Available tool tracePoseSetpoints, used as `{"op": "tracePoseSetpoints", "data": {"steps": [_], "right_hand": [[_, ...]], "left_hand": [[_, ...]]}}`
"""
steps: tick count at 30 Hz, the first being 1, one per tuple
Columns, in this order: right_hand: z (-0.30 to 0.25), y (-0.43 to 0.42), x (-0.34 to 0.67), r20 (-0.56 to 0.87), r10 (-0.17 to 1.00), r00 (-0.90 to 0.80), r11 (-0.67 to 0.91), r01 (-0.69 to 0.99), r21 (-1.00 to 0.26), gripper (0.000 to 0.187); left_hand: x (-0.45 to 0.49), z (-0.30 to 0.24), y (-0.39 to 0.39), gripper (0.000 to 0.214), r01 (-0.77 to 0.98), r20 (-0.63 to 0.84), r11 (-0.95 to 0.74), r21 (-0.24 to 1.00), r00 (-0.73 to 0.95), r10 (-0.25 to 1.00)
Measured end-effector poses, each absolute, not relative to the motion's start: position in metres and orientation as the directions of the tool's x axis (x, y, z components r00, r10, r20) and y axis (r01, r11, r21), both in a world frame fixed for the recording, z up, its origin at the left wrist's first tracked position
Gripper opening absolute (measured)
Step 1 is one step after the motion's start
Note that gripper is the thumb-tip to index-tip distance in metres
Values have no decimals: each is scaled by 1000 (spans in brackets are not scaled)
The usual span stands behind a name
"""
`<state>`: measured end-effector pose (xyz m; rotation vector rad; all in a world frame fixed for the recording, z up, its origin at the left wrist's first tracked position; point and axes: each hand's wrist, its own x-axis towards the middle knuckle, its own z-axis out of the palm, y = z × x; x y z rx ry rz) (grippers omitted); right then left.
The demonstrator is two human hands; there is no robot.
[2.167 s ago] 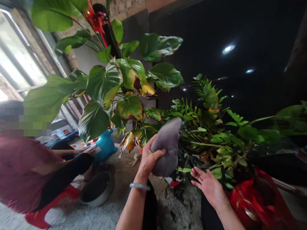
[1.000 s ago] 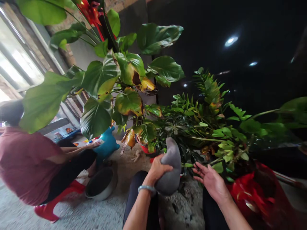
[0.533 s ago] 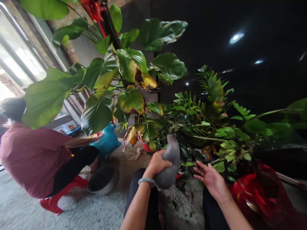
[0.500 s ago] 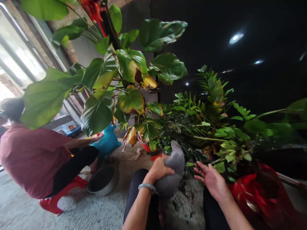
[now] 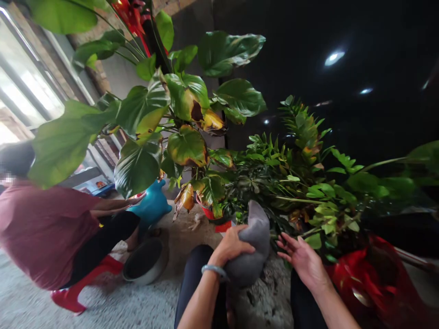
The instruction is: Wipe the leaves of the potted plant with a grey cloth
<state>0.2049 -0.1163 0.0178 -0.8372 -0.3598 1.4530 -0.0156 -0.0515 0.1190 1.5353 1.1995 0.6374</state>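
We hold a grey cloth point(image 5: 252, 246) bunched into a soft lump, low at the centre, just in front of the dark lower leaves of the bushy plant point(image 5: 302, 183). Our left hand point(image 5: 231, 244) has its grip wrapped over the lump's left side, the fingers pressing into it. We judge the cloth light, limp and easy to squash, neither slippery nor fragile. Taken round the middle of the bundle, as here, its loose ends stay gathered. Our right hand point(image 5: 303, 260) lies just to the right of the cloth, palm up, its grip spread and holding nothing, with the fingertips near the leaves.

Of the containers, the largest is the pot in shiny red wrap point(image 5: 373, 283) at near right. Its mouth is hidden, so we cannot tell what it holds. A metal bowl point(image 5: 144, 262) sits on the floor point(image 5: 137, 310) at left, near another person point(image 5: 44, 228); its inside is too dark to read. A small red pot point(image 5: 210, 213), farther off, has green and yellowing leaves hanging over it.
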Motion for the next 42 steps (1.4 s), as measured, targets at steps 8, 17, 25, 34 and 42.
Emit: {"op": "tracePoseSetpoints", "data": {"steps": [8,17,25,34,42], "right_hand": [[18,-116,211,-260,962,78,-121,-736,-666,39],[21,-119,205,-291,950,115,-111,-746,-657,37],[23,-116,203,-284,948,147,-89,-732,-675,42],[20,-117,203,-267,954,137,-75,-753,-654,36],[21,-116,203,-272,953,132,-95,-725,-682,50]], "left_hand": [[-33,186,-36,61,52,253,-249,967,-98,962],[-22,124,-66,57,352,-223,-1,936,596,772],[-17,176,-32,62,-14,192,-192,981,96,977],[-10,134,-63,63,261,-48,-94,961,491,870],[14,174,-25,63,149,271,-290,945,138,953]]}}
